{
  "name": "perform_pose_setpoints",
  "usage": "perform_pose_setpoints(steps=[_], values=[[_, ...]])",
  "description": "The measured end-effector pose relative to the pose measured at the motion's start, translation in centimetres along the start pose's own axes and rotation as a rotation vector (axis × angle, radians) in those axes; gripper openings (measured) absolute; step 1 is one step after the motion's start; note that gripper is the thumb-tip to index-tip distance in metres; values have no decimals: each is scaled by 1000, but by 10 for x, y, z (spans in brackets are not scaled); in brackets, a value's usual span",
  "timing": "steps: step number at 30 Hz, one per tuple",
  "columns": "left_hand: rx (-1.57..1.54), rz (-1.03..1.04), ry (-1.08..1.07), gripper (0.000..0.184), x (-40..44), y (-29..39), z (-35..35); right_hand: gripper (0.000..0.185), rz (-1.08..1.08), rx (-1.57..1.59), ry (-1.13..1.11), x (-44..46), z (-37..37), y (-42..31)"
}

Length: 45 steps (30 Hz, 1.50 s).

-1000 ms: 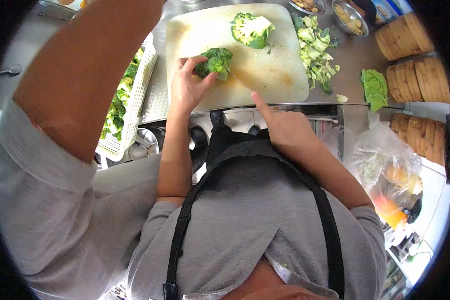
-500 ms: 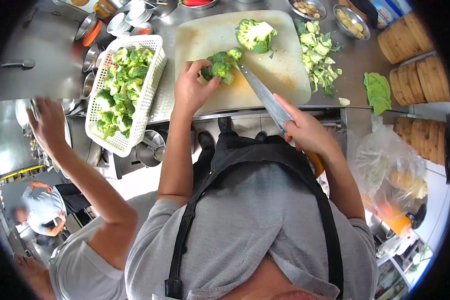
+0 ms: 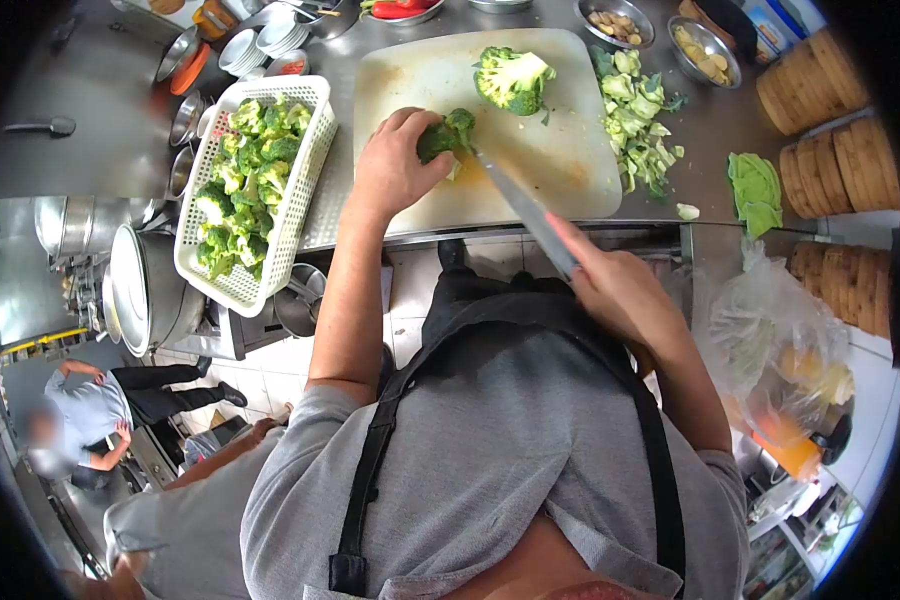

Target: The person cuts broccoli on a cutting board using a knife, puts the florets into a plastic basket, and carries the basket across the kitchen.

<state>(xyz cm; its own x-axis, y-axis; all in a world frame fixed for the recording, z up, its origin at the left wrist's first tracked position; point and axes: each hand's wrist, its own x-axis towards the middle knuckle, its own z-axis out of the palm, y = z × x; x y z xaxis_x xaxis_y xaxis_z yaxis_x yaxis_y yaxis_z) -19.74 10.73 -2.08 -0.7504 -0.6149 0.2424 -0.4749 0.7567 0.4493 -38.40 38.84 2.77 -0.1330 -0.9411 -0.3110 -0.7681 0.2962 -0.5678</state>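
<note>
On the left part of the white cutting board (image 3: 560, 190), my left hand (image 3: 395, 165) is closed over a piece of broccoli (image 3: 458, 125), partly covering it. My right hand (image 3: 615, 275) grips a long knife (image 3: 526, 208) near the board's front edge. The blade points up and left, its tip at the broccoli beside my left fingers. A larger broccoli head (image 3: 513, 80), cut side showing, lies at the back of the board. Trimmed stems and leaves (image 3: 635, 120) are heaped along the board's right side.
A white basket (image 3: 320, 135) of broccoli florets stands left of the board. Metal bowls (image 3: 705, 52), a green cloth (image 3: 755, 192) and bamboo steamers (image 3: 815, 80) are at the right. One person (image 3: 90, 410) stands far left, another (image 3: 190, 510) close by at lower left.
My left hand has closed further over the broccoli, while the knife stays at it. The nearby person's raised arm has come down and away from the basket and pots.
</note>
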Motion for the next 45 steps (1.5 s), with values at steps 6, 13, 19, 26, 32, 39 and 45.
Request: perform_pose_setpoints(steps=[6, 13, 19, 26, 32, 39, 45], values=[[-93, -62, -15, 51, -5, -1, 1, 76, 93, 47, -134, 29, 6, -14], [-111, -64, -5, 50, -7, -1, 2, 73, 73, -55, -123, 38, 2, -18], [-75, -31, 38, 49, -7, -4, 8, 78, 87, -106, -112, 49, 4, -19], [1, -19, 125, 48, -4, -24, 6, 77, 42, -189, -107, 53, 4, -16], [272, 103, 145, 59, 17, -20, 0, 78, 76, -117, -100, 5, -11, -15], [363, 163, -174, 49, 32, 4, 23, 81, 24, 24, 111, -23, -4, -5], [206, 181, -35, 37, 23, 8, 31, 77, 17, -119, 92, -32, 2, -14]])
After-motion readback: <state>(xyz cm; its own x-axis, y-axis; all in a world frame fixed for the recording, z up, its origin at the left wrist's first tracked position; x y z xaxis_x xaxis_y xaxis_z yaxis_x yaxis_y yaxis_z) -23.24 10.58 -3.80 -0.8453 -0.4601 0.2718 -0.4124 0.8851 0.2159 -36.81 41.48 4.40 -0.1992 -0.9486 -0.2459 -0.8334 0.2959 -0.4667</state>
